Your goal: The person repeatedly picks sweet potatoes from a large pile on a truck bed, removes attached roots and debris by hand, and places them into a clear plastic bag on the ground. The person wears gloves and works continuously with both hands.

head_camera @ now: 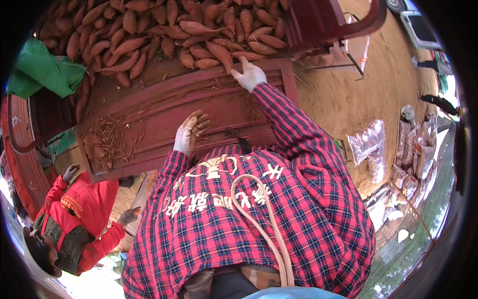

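A large heap of red-skinned sweet potatoes [194, 28] fills the cargo bed before me. My right hand [252, 76], in a white glove, reaches to the heap's near edge. Its thumb and a finger are spread, with the fingertips against the tip of one long sweet potato [221, 55] and beside another sweet potato [248, 56]. I see no firm grip. Over the lowered dark-red metal tailgate [209, 99] is my left hand [191, 130], in a soil-stained white glove, its fingers apart and loosely bent, holding nothing.
Root scraps and soil [106, 140] lie on the tailgate's left end. A green sheet [46, 69] hangs over the bed's left side. At lower left works a person in a red apron [89, 202]. Filled clear bags [368, 144] stand on bare ground at right, near more stacked bags [414, 153].
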`<state>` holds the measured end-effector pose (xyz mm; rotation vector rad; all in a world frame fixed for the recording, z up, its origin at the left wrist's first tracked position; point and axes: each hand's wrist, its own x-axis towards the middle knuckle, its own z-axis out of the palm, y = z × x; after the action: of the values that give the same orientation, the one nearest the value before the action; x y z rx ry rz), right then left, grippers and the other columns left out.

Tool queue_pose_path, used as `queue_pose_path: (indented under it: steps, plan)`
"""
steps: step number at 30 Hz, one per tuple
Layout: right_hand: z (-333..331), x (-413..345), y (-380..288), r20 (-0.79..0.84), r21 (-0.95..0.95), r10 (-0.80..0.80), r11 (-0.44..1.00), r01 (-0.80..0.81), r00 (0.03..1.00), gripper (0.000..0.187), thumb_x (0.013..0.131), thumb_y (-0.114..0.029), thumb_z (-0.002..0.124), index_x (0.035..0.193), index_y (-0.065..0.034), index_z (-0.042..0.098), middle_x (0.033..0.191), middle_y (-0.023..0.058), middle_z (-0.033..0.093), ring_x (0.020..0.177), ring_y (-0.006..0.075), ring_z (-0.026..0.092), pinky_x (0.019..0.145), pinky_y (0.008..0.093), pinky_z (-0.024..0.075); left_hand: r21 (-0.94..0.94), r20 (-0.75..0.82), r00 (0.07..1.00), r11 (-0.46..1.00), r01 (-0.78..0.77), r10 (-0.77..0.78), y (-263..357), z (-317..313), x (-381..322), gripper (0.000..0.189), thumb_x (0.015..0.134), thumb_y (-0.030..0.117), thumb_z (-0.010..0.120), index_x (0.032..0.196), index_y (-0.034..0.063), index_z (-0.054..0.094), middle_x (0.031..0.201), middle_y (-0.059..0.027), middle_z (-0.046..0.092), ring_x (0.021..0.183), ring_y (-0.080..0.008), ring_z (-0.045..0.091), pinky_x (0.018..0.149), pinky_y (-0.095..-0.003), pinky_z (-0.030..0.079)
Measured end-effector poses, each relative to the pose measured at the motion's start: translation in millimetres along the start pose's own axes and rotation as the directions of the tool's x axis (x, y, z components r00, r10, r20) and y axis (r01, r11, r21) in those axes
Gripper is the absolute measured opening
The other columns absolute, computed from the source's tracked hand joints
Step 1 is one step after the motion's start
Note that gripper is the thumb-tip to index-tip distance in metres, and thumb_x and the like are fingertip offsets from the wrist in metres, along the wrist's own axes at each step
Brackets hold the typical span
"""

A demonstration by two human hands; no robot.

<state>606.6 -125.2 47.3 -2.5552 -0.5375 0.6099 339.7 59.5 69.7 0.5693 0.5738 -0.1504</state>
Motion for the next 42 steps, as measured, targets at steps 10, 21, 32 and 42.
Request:
queue_pose_path:
  steps: [10,21,32,42]
  plan:
    - [5,2,-36,0.161,0.16,0.063,0.983,-0.089,0.985,0.082,0.085,-0.048,0.065,0.147,0.0019,0.043,0.135,0.0296,0.058,0.129,0.0386,0.055,0.109,0.0416,0.0417,-0.011,-0.245,0.965,0.995,-0.101,0.095,-14,-2,-22,0.059,0.101,0.034,0.061,0.145,0.0005,0.042,0.132,-0.016,0.058,0.116,-0.0269,0.062,0.098,-0.0372,0.053]
    - [-33,-4,-43,-0.025,-0.038,-0.212,0.977,0.211,0.977,0.055,0.087,-0.035,0.071,0.132,-0.0064,0.059,0.124,0.019,0.065,0.111,0.0357,0.064,0.097,0.0422,0.0507,-0.045,-0.447,0.873,0.969,-0.242,0.197,20,-31,47,0.043,0.097,0.02,0.067,0.133,0.0023,0.053,0.125,-0.008,0.063,0.115,-0.0215,0.06,0.1,-0.036,0.05]
    - [-58,39,-10,0.006,-0.081,-0.204,0.976,0.203,0.979,0.055,0.086,-0.029,0.074,0.132,-0.004,0.058,0.117,0.016,0.067,0.106,0.0293,0.066,0.091,0.0407,0.0535,0.275,-0.259,0.918,0.934,-0.227,0.299,125,39,36,0.083,0.092,0.031,0.071,0.151,-0.006,0.027,0.149,-0.0272,0.043,0.135,-0.0359,0.049,0.112,-0.0451,0.045]
    - [-50,-61,-48,0.473,0.881,-0.356,0.203,-0.428,0.806,0.064,0.1,-0.036,0.064,0.146,0.0034,0.044,0.131,0.0099,0.062,0.113,0.0156,0.062,0.098,0.0309,0.0505,0.255,0.002,0.999,0.966,0.043,-0.045,71,108,39,0.059,0.103,0.025,0.06,0.151,0.0002,0.036,0.137,-0.0146,0.056,0.112,-0.0208,0.063,0.098,-0.035,0.053]
